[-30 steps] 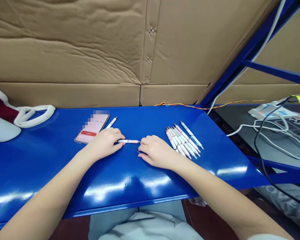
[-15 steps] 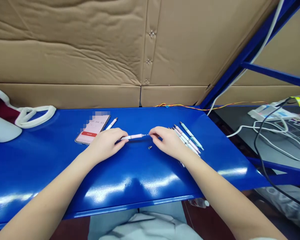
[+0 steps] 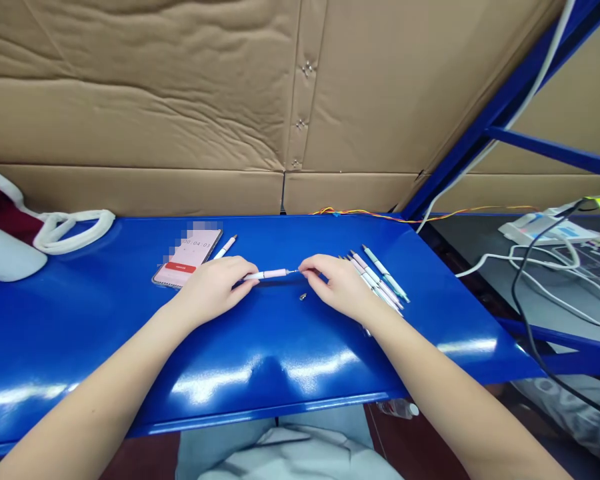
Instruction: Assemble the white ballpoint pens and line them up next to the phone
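Left hand (image 3: 213, 290) is curled almost shut, and its fingertips hold one end of a thin pink pen (image 3: 269, 274). My right hand (image 3: 337, 287) is curled too, and it pinches the pointy end, so the pen lies straight between my two hands, over the blue metal table (image 3: 80, 340). A tiny metal bit (image 3: 303, 297) sits loose on the table, just below the pen and near my right hand. Past that hand is a pile of pens (image 3: 380, 280). Past my left hand are a phone (image 3: 187, 257) and one more pen (image 3: 225, 247).
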The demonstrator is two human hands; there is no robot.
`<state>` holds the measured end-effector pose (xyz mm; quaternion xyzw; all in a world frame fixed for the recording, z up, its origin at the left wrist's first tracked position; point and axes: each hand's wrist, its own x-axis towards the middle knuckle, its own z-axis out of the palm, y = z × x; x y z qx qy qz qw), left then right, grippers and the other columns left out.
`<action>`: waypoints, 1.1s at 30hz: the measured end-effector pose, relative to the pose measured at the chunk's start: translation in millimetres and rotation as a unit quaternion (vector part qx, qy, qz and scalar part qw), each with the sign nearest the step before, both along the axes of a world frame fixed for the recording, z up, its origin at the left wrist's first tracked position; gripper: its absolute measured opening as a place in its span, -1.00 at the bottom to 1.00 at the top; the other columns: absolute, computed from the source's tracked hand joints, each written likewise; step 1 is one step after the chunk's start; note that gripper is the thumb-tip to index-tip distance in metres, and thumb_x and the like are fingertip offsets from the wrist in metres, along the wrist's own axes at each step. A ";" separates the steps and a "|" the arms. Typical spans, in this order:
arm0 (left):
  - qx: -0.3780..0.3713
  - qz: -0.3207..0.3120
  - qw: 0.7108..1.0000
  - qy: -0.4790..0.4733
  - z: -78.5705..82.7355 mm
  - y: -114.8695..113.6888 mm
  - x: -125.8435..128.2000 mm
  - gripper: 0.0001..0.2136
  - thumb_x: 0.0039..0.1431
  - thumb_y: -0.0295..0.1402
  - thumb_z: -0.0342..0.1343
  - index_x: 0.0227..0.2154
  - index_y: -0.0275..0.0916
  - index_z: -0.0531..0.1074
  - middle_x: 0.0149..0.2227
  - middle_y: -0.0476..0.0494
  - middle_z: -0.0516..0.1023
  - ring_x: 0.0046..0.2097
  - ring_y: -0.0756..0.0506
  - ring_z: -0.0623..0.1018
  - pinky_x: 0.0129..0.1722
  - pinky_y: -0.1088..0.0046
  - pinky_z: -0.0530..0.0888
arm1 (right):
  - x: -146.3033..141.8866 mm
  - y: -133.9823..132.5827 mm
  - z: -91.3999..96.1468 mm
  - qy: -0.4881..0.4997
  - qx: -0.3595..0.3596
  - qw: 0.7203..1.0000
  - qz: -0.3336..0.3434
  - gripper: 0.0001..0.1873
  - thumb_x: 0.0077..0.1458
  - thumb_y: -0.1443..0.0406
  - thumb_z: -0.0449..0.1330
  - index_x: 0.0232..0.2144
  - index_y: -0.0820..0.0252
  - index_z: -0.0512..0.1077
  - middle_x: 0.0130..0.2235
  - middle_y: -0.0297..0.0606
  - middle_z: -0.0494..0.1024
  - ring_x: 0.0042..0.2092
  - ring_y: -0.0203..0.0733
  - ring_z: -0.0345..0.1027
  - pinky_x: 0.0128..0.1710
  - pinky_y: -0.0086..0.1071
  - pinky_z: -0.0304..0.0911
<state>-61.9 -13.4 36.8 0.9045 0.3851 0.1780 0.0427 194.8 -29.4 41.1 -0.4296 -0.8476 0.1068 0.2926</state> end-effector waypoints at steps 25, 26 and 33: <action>0.016 -0.028 0.999 0.021 -4.0 -4.0 6.7 -0.76 0.26 -0.26 -0.11 -0.23 -0.22 0.42 -0.25 -0.10 0.52 -0.23 -0.08 0.50 -0.21 0.40 0.40 | -6.7 -4.5 -7.2 0.048 -0.074 0.996 0.017 -0.84 0.13 0.38 0.05 -0.21 0.15 0.33 -0.28 -0.27 0.54 -0.26 -0.24 0.44 -0.23 -0.38 0.30; 0.014 -0.029 0.999 0.020 -4.6 -3.9 6.7 -0.76 0.26 -0.26 -0.11 -0.23 -0.22 0.42 -0.25 -0.10 0.52 -0.24 -0.08 0.50 -0.21 0.40 0.40 | -6.1 -4.0 -7.6 0.064 -0.090 0.994 0.018 -0.80 0.13 0.37 0.06 -0.16 0.14 0.31 -0.27 -0.27 0.54 -0.25 -0.25 0.45 -0.22 -0.38 0.31; 0.008 0.003 1.000 0.004 -1.9 0.8 1.0 -0.74 0.26 -0.23 -0.12 -0.21 -0.22 0.42 -0.21 -0.12 0.52 -0.21 -0.09 0.50 -0.18 0.39 0.42 | 11.3 2.7 3.1 -0.064 -0.106 0.991 0.046 -0.63 -0.01 0.26 0.25 -0.12 0.15 0.35 -0.15 -0.18 0.44 -0.17 -0.14 0.36 -0.15 -0.26 0.28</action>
